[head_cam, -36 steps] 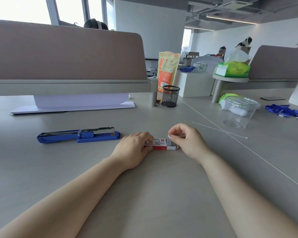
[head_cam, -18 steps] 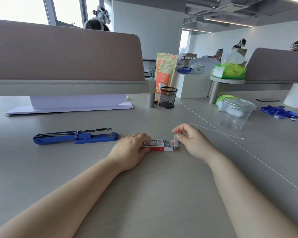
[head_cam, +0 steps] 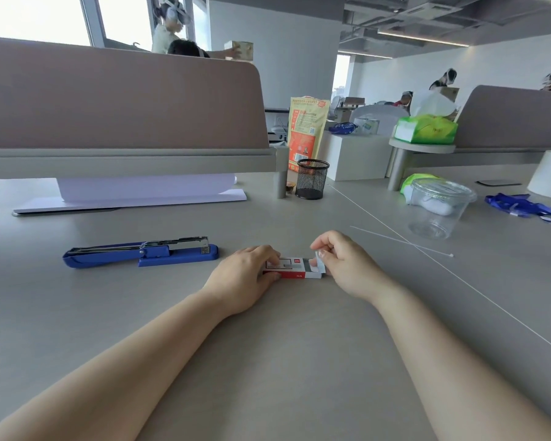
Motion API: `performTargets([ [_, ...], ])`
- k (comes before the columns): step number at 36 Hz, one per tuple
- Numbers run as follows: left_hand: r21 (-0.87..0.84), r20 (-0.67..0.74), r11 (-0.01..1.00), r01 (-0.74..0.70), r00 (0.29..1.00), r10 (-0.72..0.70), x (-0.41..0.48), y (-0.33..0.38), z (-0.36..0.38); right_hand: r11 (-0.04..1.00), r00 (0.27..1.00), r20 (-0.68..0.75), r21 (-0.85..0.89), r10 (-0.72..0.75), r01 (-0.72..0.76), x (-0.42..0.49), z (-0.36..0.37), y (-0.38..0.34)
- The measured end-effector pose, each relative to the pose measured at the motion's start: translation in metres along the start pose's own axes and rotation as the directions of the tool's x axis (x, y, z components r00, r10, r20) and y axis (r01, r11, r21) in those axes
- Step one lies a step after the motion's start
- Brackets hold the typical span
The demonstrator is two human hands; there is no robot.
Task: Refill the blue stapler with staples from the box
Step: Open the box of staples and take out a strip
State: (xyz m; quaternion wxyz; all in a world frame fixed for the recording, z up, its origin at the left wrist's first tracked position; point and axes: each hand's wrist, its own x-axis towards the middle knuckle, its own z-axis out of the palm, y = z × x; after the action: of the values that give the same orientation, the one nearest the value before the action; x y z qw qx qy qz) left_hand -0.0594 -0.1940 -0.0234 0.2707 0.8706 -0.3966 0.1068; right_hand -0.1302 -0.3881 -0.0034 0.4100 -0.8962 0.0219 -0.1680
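Here we are over the grey desk (head_cam: 268, 361), and we see one small red-and-white cardboard staple box (head_cam: 295, 268) lying flat between two hands. The left hand (head_cam: 240, 281) presses down on its left end, fingers curled over the top; the right hand (head_cam: 344, 265) pinches the pale end flap (head_cam: 318, 261), which stands raised (the staples inside we cannot make out). One long blue plastic stapler (head_cam: 140, 252) lies well to the left, opened out flat with its metal magazine showing. Farther back we count one black mesh pen cup (head_cam: 311, 179) and one clear lidded plastic tub (head_cam: 438, 207).
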Motion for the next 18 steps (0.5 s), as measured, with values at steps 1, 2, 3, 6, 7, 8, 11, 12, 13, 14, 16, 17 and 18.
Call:
performTargets([
  [1,-0.001,0.001,1.0,-0.001,1.0,0.001,0.0,0.0,0.0,1.0,1.0,-0.001,-0.002,-0.002,0.002,0.0,0.0,0.0],
  [2,-0.003,0.001,1.0,-0.001,1.0,0.001,0.0,0.0,0.0,1.0,1.0,-0.001,-0.007,-0.005,0.005,0.0,0.001,-0.001],
  [3,-0.006,0.001,1.0,-0.002,1.0,0.002,0.0,0.0,0.0,1.0,1.0,-0.001,-0.02,-0.012,0.012,0.0,0.002,-0.002],
  [6,-0.015,-0.002,1.0,-0.005,1.0,0.005,0.0,-0.001,0.0,0.996,0.999,-0.009,-0.075,-0.048,0.047,0.001,0.007,-0.005],
  [7,-0.015,-0.003,1.0,-0.006,1.0,0.006,0.0,-0.001,0.0,0.995,0.998,-0.012,-0.084,-0.057,0.056,0.001,0.009,-0.006],
  [8,-0.016,-0.002,1.0,-0.006,1.0,0.006,0.0,-0.001,0.001,0.994,0.998,-0.015,-0.089,-0.064,0.062,0.001,0.011,-0.007],
  [11,-0.015,-0.004,1.0,-0.007,1.0,0.007,0.001,-0.001,0.001,0.995,0.997,-0.021,-0.071,-0.069,0.068,0.002,0.015,-0.008],
  [12,-0.015,-0.003,1.0,-0.006,1.0,0.006,0.001,-0.002,0.001,0.996,0.998,-0.017,-0.054,-0.065,0.064,0.002,0.016,-0.009],
  [13,-0.015,-0.002,1.0,-0.006,1.0,0.006,0.001,-0.002,0.001,0.998,0.998,-0.009,-0.031,-0.06,0.059,0.001,0.017,-0.01],
  [14,-0.015,-0.002,1.0,-0.006,1.0,0.006,0.001,-0.002,0.001,0.999,0.999,-0.002,-0.003,-0.052,0.052,0.001,0.018,-0.01],
  [16,-0.011,-0.005,1.0,-0.009,1.0,0.009,0.001,-0.001,0.001,0.998,1.0,-0.003,0.063,-0.029,0.029,0.001,0.019,-0.01],
  [17,-0.009,-0.006,1.0,-0.009,1.0,0.008,0.001,-0.001,0.001,0.995,1.0,-0.007,0.104,-0.008,0.008,0.001,0.019,-0.01],
  [18,-0.007,-0.005,1.0,-0.007,1.0,0.007,0.001,-0.001,0.001,0.988,1.0,-0.013,0.154,0.018,-0.015,0.0,0.018,-0.009],
])
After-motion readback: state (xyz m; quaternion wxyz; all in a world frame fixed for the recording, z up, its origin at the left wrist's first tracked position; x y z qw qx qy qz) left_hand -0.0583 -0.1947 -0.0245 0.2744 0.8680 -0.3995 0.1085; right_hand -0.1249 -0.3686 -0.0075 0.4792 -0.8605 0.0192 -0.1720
